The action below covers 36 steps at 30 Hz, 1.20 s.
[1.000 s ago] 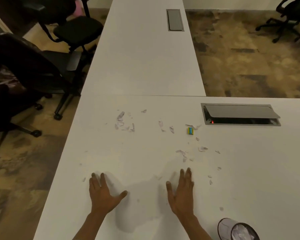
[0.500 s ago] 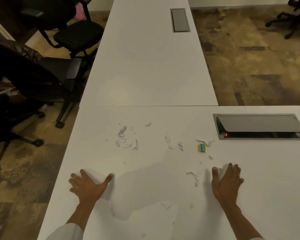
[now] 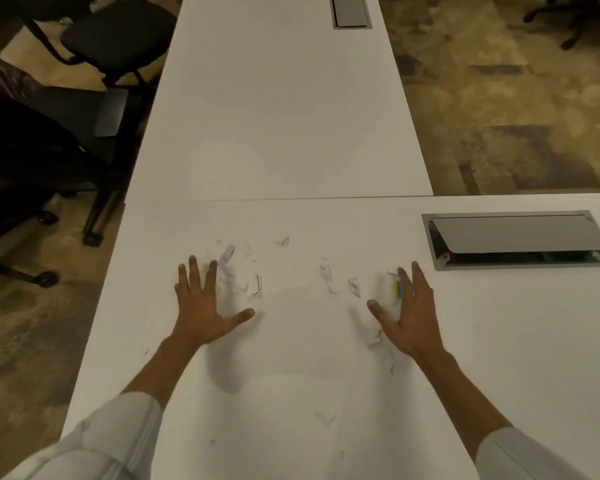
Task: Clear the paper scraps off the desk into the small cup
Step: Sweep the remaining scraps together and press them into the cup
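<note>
Bracketing the paper scraps (image 3: pixel 243 282) scattered mid-bench (image 3: pixel 291 375), we hold left hand (image 3: pixel 201 306) and right hand (image 3: pixel 407 317) flat, fingers (image 3: pixel 192 271) spread, apparently to corral them; cup unseen.

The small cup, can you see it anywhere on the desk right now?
No, the desk shows only paper scraps, both hands, and a cable box.
</note>
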### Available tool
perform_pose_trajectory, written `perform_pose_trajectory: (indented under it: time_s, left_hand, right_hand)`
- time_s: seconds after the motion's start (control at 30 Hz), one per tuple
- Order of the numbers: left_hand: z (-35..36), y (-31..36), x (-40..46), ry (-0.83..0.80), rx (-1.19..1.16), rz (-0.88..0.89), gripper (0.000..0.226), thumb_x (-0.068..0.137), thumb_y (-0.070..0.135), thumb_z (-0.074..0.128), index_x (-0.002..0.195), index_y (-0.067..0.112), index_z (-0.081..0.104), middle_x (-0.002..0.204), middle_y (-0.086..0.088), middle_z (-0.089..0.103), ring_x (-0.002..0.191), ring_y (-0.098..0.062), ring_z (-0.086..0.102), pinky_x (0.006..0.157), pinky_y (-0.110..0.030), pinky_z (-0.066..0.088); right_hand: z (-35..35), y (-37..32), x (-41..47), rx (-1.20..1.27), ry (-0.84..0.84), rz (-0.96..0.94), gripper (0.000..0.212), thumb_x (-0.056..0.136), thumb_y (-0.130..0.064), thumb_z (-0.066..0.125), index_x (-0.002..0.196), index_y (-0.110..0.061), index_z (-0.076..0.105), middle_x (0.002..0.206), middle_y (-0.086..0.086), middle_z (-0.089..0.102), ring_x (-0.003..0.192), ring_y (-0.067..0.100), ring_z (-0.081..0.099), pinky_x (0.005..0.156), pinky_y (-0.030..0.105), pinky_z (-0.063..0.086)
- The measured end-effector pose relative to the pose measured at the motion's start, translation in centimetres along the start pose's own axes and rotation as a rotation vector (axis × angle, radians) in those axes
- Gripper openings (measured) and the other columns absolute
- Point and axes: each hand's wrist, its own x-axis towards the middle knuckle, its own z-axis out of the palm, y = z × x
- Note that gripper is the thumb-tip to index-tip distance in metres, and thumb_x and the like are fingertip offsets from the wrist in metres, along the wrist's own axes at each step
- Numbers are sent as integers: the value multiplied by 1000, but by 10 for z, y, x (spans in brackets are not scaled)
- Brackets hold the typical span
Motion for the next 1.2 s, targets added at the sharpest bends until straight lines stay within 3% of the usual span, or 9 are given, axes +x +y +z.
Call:
perform_pose_trajectory:
  time_s: [0.2,0.4,0.47,0.53,0.63,0.73,0.93,1.07,1.2]
  left_hand:
    - [-8,16,48,-314,100,10,119,52,93,37,150,36,0,157,-10,-17,142,-41,-12,113,-58,6]
    - [38,30,2,-120,158,172,69,87,51,37,143,11,38,151,-29,23,135,-54,20,105,-65,29]
    - [52,41,-29,-54,161,212,57,87,30,58,138,8,45,147,-29,32,133,-52,29,103,-62,35]
    - [62,55,-59,-75,197,259,64,71,9,75,131,4,53,139,-29,43,126,-50,42,95,-55,46]
    - [71,72,-99,-62,269,261,75,40,-12,80,112,2,66,118,-27,61,107,-42,61,66,-35,59]
    - [71,84,-136,-93,291,297,60,29,-13,84,86,1,71,81,-15,64,73,-27,64,38,-23,47]
    - [65,94,-175,-72,207,277,45,20,-11,82,46,16,56,51,2,51,45,-12,51,32,-17,33]
    - [56,104,-197,-110,-14,169,25,74,-7,56,74,13,71,68,2,53,64,-14,54,59,-22,44]
    - [52,132,-222,-106,-305,150,18,84,2,62,87,13,76,82,-1,70,76,-13,66,71,-23,54]
  right_hand:
    - [17,-3,6,-296,-294,-107,95,79,-82,27,151,-21,21,161,5,1,147,22,-8,119,50,5]
    - [38,-10,-75,-389,-301,-162,66,95,-56,22,148,-17,30,158,13,18,145,33,16,113,50,28]
    - [41,-8,-105,-404,-281,-184,50,95,-35,42,142,-17,40,152,15,31,138,36,33,99,46,48]
    - [41,-11,-131,-413,-252,-214,73,62,-4,78,130,-14,55,141,16,48,125,36,45,72,32,60]
    - [33,-11,-162,-467,-205,-237,81,26,8,86,104,-10,72,116,13,67,100,27,48,40,20,48]
    - [29,-10,-184,-491,-283,-219,68,18,0,90,83,-13,75,101,4,71,85,21,59,29,20,38]
    - [17,-18,-206,-458,-383,-211,36,32,-8,90,60,-20,70,73,-8,67,64,9,62,37,19,42]
    - [9,-18,-215,-89,-285,53,25,81,4,59,92,-12,75,97,2,72,92,17,67,76,12,42]
    - [-24,-22,-231,298,-76,270,12,75,-3,77,81,-13,79,81,3,76,68,2,69,65,3,48]
